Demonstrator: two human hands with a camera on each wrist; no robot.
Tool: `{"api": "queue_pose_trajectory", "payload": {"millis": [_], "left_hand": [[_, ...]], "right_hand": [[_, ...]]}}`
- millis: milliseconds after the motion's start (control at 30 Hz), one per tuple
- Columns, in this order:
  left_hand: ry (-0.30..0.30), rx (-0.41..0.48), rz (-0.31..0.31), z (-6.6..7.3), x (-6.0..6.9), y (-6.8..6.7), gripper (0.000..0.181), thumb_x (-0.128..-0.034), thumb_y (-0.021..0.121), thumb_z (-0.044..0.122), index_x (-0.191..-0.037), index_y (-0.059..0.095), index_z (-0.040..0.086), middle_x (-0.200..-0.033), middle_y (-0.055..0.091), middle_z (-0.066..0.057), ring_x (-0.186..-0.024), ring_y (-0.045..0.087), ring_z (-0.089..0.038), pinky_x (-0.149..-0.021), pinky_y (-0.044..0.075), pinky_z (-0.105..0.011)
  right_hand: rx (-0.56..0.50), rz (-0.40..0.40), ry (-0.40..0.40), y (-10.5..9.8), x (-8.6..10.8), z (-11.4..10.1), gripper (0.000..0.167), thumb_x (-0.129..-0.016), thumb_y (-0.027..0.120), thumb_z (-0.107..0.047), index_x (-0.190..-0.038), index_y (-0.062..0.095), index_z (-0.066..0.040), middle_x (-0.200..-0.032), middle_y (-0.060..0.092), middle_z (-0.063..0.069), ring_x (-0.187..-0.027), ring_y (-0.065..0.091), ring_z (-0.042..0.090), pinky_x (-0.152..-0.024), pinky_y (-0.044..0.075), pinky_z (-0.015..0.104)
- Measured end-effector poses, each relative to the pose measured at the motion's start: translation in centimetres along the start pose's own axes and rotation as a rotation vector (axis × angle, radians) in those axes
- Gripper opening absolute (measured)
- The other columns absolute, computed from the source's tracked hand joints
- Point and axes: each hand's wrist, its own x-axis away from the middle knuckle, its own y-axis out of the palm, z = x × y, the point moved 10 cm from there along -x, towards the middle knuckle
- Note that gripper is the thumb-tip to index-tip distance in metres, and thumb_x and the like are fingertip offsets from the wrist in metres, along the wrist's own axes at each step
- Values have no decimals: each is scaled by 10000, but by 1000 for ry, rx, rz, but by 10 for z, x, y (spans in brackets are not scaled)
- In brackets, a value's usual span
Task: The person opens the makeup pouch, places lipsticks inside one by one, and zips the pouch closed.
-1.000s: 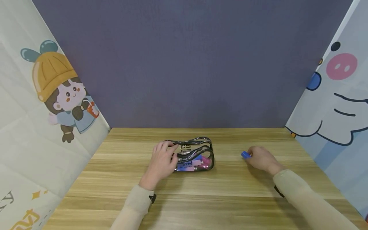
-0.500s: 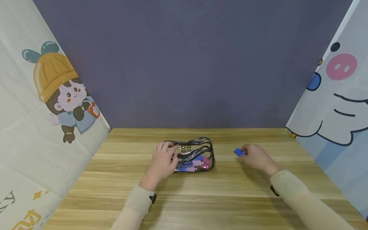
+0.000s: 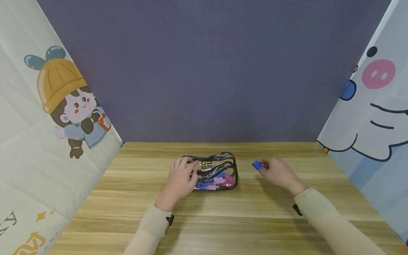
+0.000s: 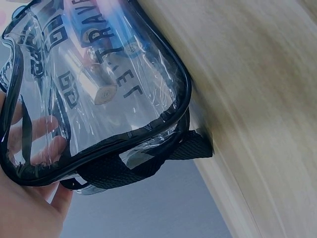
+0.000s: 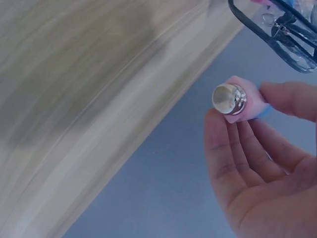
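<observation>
A clear zip pouch (image 3: 211,173) with black trim stands on the wooden table. My left hand (image 3: 180,179) grips its left end, the fingers showing through the clear plastic in the left wrist view. Inside, pink and blue tubes lie together, and a silver-capped item (image 4: 96,88) shows behind the printed lettering. My right hand (image 3: 280,173) pinches a small pink-and-blue tube (image 5: 247,101) with a silver end between thumb and fingers. In the head view only the blue part of this tube shows, a little above the table and apart from the pouch's right end.
The wooden table (image 3: 223,223) runs back to a dark grey-blue panel (image 3: 216,71). Cartoon-printed sheets stand at both sides, a figure in a yellow hat (image 3: 63,81) on the left and a pig snout (image 3: 378,74) on the right.
My right hand has moved left toward the pouch, carrying the tube with it. The left hand and the pouch have stayed in place.
</observation>
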Motion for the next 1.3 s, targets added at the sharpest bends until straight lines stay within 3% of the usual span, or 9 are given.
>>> {"api": "queue_pose_trajectory", "payload": {"millis": [200,500,967,1300], "left_hand": [[3,6,9,0,0,0,403,-961,514,198,-1300,682,59,-1247,595,-109,-1190,482,-317,-1023,369,-516],[-3,6,-4,0,0,1,401,-964,516,191,-1307,680,63,-1255,593,-112,-1189,481,-319,-1016,369,-514],[3,0,3,2,0,0,397,-966,510,191,-1304,684,75,-1251,594,-103,-1186,482,-309,-1010,375,-507],[6,12,-2,1,0,-1,410,-955,510,192,-1302,680,54,-1251,595,-122,-1193,480,-325,-1038,359,-518]], "right_hand": [[-6,12,-21,-2,-1,-8,308,-958,657,-160,-1182,676,50,-903,683,53,-693,585,145,-619,487,342],[-26,42,-33,-8,-1,-19,368,-966,661,-191,-1259,664,31,-1027,714,91,-889,664,214,-744,552,418],[-77,115,-73,-18,-1,-38,333,-955,674,-179,-1223,679,17,-986,711,57,-876,656,197,-738,555,403],[-132,151,-111,-21,-1,-53,328,-973,664,-179,-1252,671,-7,-1031,717,61,-914,650,204,-807,558,438]]}}
